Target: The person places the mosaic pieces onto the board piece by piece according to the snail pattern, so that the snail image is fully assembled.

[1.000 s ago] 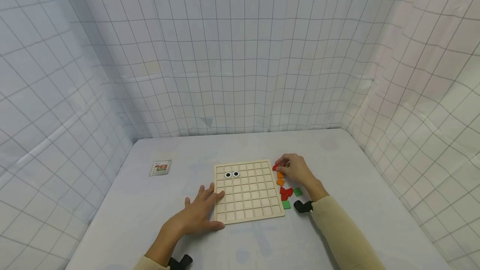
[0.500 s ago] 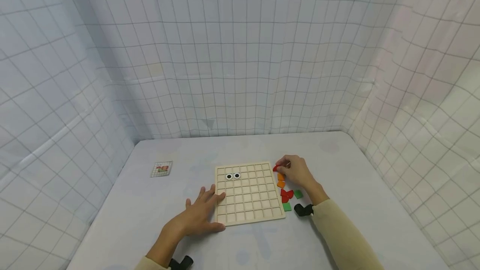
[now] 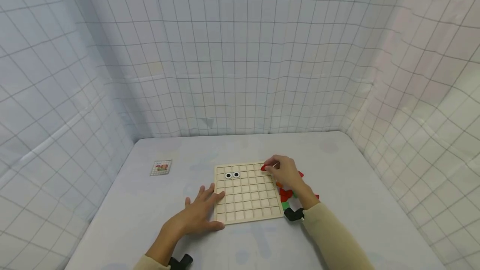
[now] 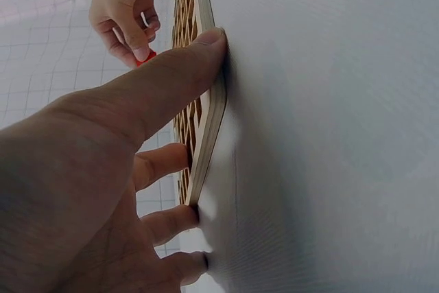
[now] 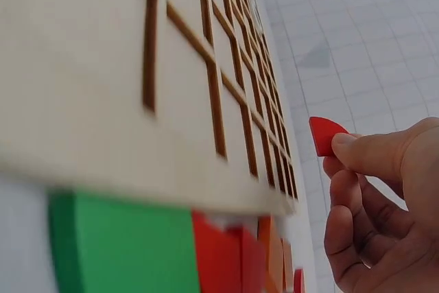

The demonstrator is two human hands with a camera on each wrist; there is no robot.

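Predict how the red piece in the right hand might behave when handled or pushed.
The red piece is probably stiff: its edges look unbent as the right hand pinches it. Being small and thin, it is likely light. Laid on its flat face, it would probably slide rather than roll.

The left hand (image 3: 198, 215), as I watch it from far, lies low with fingers spread and thumb apart. My right hand (image 3: 283, 171) is pinching with the thumb; both arms (image 3: 331, 234) reach forward.
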